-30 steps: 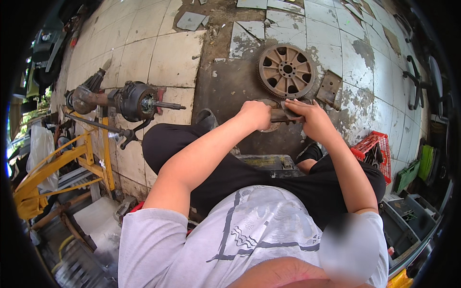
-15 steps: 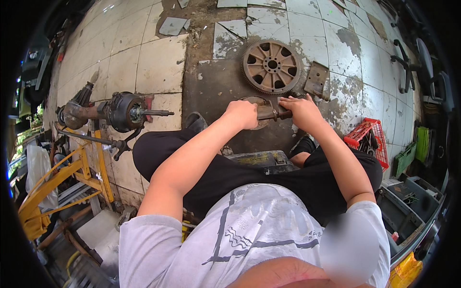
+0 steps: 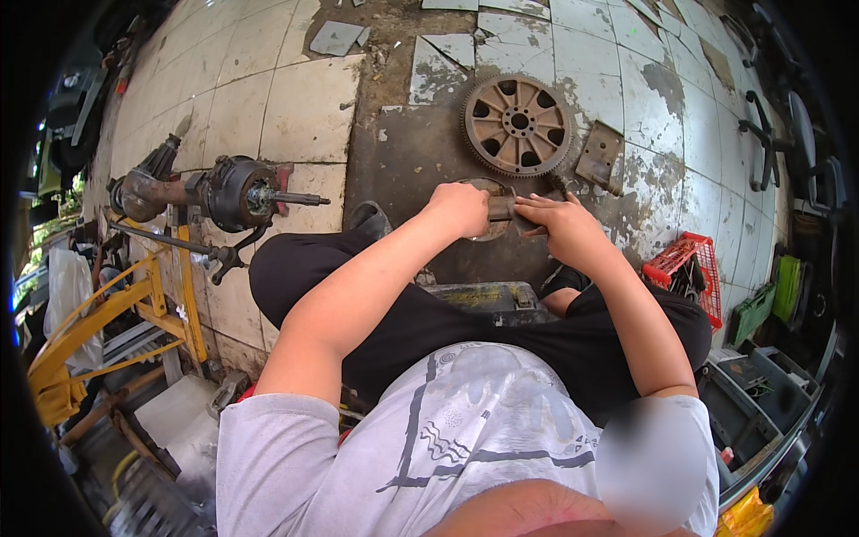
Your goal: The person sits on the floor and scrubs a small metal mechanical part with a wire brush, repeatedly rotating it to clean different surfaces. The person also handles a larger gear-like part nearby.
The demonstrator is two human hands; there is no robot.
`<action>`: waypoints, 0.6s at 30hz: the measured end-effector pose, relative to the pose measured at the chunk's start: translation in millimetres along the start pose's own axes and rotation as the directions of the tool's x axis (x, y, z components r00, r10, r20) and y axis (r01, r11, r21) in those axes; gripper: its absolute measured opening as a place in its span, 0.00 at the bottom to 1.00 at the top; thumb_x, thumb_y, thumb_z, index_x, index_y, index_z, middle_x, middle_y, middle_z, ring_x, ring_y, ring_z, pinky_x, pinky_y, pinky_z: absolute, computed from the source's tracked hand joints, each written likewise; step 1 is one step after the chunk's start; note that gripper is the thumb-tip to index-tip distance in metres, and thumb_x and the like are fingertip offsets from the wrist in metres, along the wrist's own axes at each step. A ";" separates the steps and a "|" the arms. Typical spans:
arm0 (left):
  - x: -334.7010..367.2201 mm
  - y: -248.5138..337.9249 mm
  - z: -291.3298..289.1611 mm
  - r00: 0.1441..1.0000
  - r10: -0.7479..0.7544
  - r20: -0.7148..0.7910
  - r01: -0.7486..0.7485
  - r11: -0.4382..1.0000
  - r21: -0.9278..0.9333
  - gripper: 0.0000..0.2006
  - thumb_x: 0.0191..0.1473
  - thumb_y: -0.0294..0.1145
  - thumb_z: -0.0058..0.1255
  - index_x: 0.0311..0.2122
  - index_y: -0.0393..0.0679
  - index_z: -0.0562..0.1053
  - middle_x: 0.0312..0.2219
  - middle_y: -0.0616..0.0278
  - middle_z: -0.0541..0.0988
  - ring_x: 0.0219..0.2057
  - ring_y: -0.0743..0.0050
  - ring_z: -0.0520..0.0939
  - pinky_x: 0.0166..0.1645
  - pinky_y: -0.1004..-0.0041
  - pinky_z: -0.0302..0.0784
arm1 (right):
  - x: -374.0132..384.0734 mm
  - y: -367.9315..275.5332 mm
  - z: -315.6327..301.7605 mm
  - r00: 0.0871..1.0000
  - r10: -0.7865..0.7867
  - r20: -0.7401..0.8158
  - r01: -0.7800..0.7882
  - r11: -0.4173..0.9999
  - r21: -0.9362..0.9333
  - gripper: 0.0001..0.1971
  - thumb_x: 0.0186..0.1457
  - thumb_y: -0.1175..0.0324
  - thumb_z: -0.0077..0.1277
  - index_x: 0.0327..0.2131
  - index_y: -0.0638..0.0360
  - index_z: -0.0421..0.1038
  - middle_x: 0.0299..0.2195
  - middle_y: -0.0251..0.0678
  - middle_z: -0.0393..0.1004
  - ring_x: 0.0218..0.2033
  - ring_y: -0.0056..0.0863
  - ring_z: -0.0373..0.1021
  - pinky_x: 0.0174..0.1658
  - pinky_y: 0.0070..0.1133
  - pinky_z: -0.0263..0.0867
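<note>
My left hand (image 3: 458, 211) is closed, its fingers curled round the left end of a brown metal part (image 3: 503, 209) with a raised cross rib. My right hand (image 3: 570, 229) rests its stretched fingers on the right end of that part; the thumb is hidden. Beneath the part and my left hand, the rim of a round metal piece (image 3: 491, 235) shows on the floor. Just beyond my hands lies a rusty toothed flywheel (image 3: 540, 126), flat on the floor. The part's exact kind is unclear.
A rusty bracket plate (image 3: 600, 150) lies right of the flywheel. An axle assembly (image 3: 192, 194) sits on a yellow stand (image 3: 148, 309) at the left. At right are a red basket (image 3: 677, 256) of tools and a grey toolbox (image 3: 756, 385). A black case (image 3: 479, 295) lies between my legs.
The part's right end is more covered by my right fingers, which have shifted slightly left and down. My left hand keeps its grip. The whole view has turned slightly.
</note>
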State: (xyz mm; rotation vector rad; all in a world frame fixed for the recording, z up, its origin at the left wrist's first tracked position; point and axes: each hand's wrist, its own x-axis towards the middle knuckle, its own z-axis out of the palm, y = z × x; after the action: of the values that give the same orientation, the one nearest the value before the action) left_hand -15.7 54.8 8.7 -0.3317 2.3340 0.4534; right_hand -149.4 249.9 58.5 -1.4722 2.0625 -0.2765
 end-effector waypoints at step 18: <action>0.6 1.3 -0.7 1.000 0.002 -0.006 -0.002 1.000 0.015 0.28 0.54 0.42 0.58 0.60 0.48 0.76 0.47 0.50 0.87 0.49 0.50 0.88 0.52 0.54 0.85 | -5.0 -10.1 0.7 0.997 0.020 0.072 -0.022 1.000 0.015 0.38 0.49 0.86 0.46 0.64 0.47 0.75 0.68 0.28 0.73 0.72 0.34 0.64 0.71 0.63 0.51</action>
State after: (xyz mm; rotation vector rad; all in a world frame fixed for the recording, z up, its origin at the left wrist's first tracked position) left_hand -17.0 55.6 9.1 -0.3243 2.3425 0.4367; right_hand -139.9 250.9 64.5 -1.4297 2.0134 -0.2281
